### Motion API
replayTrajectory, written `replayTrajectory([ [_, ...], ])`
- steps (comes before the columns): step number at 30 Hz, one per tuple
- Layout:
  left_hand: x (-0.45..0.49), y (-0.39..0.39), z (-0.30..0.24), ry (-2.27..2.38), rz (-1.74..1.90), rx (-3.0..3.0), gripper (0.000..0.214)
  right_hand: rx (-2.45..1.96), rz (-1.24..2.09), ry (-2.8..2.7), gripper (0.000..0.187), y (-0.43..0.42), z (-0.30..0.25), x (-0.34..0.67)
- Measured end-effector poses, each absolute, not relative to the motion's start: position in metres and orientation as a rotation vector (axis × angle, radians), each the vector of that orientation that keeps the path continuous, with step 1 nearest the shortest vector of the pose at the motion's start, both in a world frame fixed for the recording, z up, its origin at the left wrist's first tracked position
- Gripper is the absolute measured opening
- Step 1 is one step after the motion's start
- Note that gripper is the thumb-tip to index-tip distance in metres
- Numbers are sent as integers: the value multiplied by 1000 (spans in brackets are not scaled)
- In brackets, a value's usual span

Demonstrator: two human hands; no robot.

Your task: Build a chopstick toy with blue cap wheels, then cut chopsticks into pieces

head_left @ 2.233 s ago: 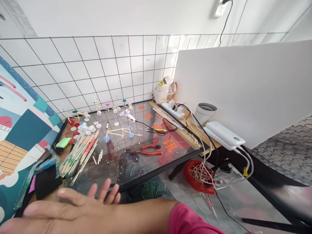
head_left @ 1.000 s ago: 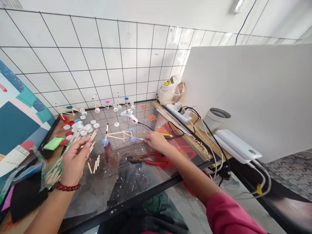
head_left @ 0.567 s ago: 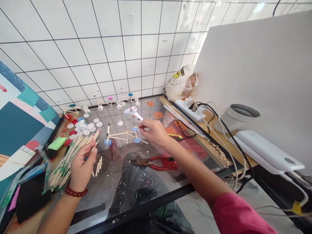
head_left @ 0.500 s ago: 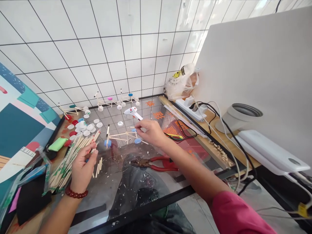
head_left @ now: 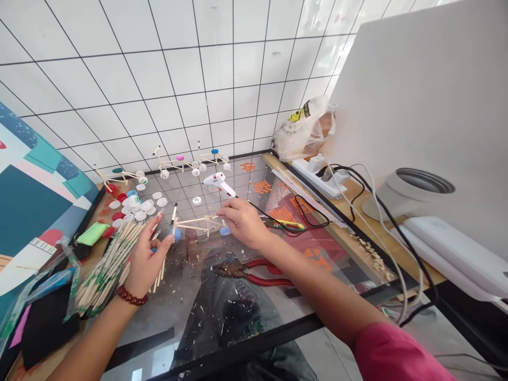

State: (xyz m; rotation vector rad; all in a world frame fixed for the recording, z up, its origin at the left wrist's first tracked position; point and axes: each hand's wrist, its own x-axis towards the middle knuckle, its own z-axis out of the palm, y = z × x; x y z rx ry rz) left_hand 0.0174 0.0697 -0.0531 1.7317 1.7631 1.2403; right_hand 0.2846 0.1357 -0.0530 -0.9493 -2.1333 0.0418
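Observation:
A small bicycle model [head_left: 208, 225] of thin wooden sticks, with blue bottle-cap wheels and a black-tipped upright stick, stands on the dark glass tabletop. My right hand [head_left: 245, 223] pinches its rear end, and the fingers hide the part they hold. At the front wheel [head_left: 177, 234] is my left hand [head_left: 146, 260], thumb and fingers apart; whether the thumb touches the wheel I cannot tell. Behind the model lie a white glue gun [head_left: 218, 182] and a white cap [head_left: 197, 201]. Red-handled pliers [head_left: 254, 271] rest nearer to me.
Several finished-looking stick models [head_left: 170, 165] line the tiled wall. Loose bottle caps [head_left: 139, 207] and a bundle of sticks [head_left: 105, 264] lie at left. At right are a power strip [head_left: 317, 179], black and white cables, a plastic bag [head_left: 304, 132] and a grey pipe piece [head_left: 408, 193].
My left hand has moved right and forward, from beside the stick bundle to the model's front wheel. My right hand stays pinched at the model's rear. The view has shifted slightly.

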Motion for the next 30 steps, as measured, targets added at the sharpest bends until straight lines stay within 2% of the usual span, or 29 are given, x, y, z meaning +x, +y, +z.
replayTrajectory([
  [12, 20, 66, -62, 1651, 1234, 1661, 66, -923, 105, -2080, 21, 137, -56, 282],
  [20, 16, 67, -64, 1696, 1135, 1530, 76, -939, 130, -2094, 19, 134, -56, 280],
  [30, 16, 67, -64, 1683, 1126, 1516, 74, -938, 105, -2069, 20, 133, -56, 279],
])
